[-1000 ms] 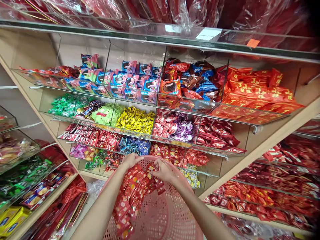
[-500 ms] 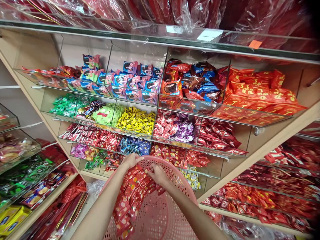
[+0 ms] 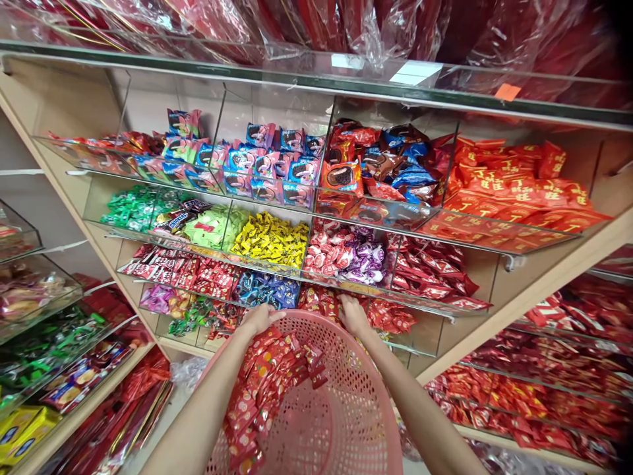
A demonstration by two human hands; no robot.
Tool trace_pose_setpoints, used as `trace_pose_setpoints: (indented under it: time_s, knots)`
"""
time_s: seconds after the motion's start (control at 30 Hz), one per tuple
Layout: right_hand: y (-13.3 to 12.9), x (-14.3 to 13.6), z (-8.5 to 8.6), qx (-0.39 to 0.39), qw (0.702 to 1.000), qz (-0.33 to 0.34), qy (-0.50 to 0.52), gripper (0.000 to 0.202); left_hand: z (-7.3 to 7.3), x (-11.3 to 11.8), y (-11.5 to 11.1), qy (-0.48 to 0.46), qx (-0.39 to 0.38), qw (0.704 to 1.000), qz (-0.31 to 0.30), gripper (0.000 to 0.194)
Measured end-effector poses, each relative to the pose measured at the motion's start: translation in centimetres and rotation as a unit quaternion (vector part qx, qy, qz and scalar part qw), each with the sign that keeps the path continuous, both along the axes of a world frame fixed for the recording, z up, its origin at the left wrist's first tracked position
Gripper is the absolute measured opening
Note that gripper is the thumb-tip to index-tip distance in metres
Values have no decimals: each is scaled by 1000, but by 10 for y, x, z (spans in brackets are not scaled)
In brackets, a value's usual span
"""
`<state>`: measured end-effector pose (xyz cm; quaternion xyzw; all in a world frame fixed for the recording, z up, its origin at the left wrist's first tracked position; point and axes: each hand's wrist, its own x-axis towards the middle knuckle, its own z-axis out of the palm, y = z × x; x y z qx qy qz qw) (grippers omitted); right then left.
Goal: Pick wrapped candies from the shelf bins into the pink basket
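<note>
My left hand is closed over the far rim of a pink perforated plastic basket. A pile of red candy packets lies in the basket, mostly along its left side. Just beyond the rim, my right hand is at a low shelf bin, touching or close to red patterned candy packets there. Its fingertips are hidden among the packets and behind the shelf front, so their grip does not show.
Clear shelf fronts and dividers surround the bins. Nearby are blue-wrapped sweets, purple-and-white sweets and yellow sweets. A thick glass shelf crosses above. More stocked shelves stand left and right, with red packets at right.
My right hand has moved from above the packets in the basket, up and to the right, over the rim to the shelf bin. My left hand stays on the rim.
</note>
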<state>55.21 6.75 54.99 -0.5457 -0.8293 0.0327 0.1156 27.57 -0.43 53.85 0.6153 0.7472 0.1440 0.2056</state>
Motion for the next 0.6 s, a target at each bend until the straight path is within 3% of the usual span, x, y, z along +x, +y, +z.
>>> trace_pose_setpoints:
  time_s: [0.33,0.6]
  knots:
    - [6,-1,3,-30,997,24,-65,36,4,2,-1,-1,-3,1000,1,56]
    - [11,7,-6,-17,999,36,-23,28,4,2,-1,3,0,1000,0,57]
